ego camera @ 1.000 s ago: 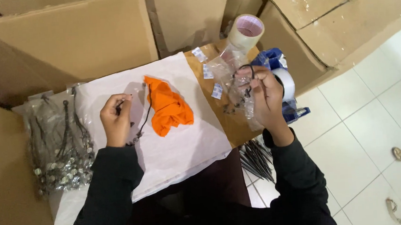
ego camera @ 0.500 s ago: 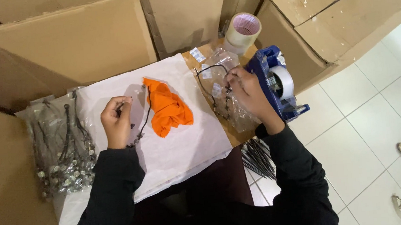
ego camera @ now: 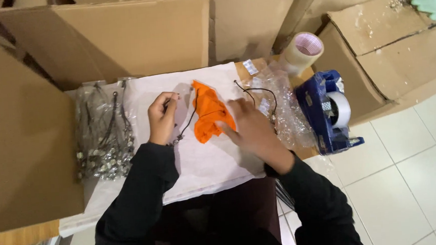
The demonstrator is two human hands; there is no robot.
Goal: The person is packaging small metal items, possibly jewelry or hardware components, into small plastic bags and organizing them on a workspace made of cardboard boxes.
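Left edge of tabletop (ego camera: 205, 164): bag of metal-tipped cords (ego camera: 101, 136), untouched. Left hand (ego camera: 162, 118), fingers pinched together on a thin dark cord (ego camera: 189, 120) that hangs down to the white sheet beside the orange cloth (ego camera: 210, 115). Right hand (ego camera: 251, 128) blurred, fingers spread apart, touching the cloth's right edge. Risk: the loose cord could snag the cloth or slip the pinch. Further right, crinkled clear bags (ego camera: 278, 108), tape roll (ego camera: 302, 50) and blue tape dispenser (ego camera: 330, 112) crowd the right hand's side.

a blue tape dispenser (ego camera: 327, 112) sits beside a tape roll (ego camera: 302, 51); cardboard boxes (ego camera: 115, 37) surround the bench (ego camera: 208, 166); a green glove (ego camera: 432, 2) lies far right.
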